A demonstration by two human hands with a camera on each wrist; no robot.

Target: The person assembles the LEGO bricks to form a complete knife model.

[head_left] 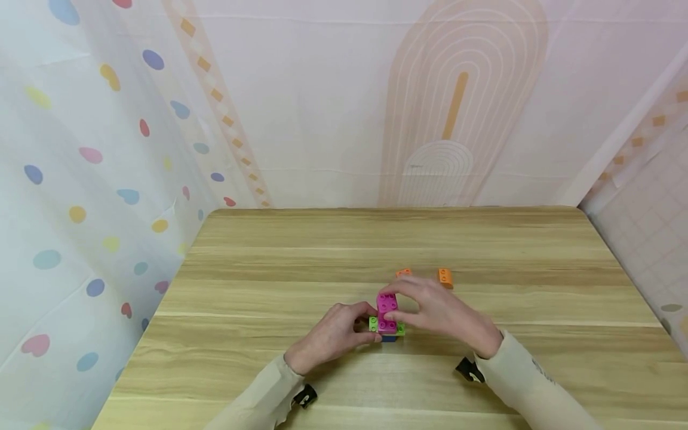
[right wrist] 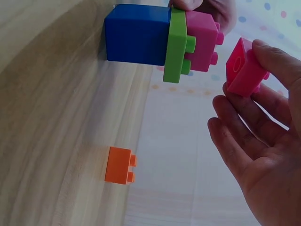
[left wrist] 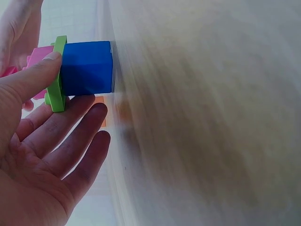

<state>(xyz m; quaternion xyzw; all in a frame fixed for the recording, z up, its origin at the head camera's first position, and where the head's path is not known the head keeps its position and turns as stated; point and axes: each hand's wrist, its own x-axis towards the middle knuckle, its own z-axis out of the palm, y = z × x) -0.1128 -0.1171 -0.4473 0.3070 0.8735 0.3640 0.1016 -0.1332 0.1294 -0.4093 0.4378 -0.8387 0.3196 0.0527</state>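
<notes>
A stack of toy building bricks stands on the table: a blue brick (left wrist: 87, 68) at the bottom, a light green plate (right wrist: 175, 47) across it, and a pink brick (right wrist: 200, 40) on top. My left hand (head_left: 333, 337) pinches the stack at the green plate, thumb on the near side and fingers behind. Just above the stack, my right hand (head_left: 438, 307) holds a second, brighter pink brick (right wrist: 244, 70) between thumb and fingers. In the right wrist view a gap shows between this brick and the studs below it.
Beyond the right hand lie two orange pieces: a rounded orange brick (head_left: 445, 278) and another orange brick (head_left: 404, 272), partly hidden by that hand. The wooden table (head_left: 269, 239) meets a patterned curtain (head_left: 322, 119) at its back edge.
</notes>
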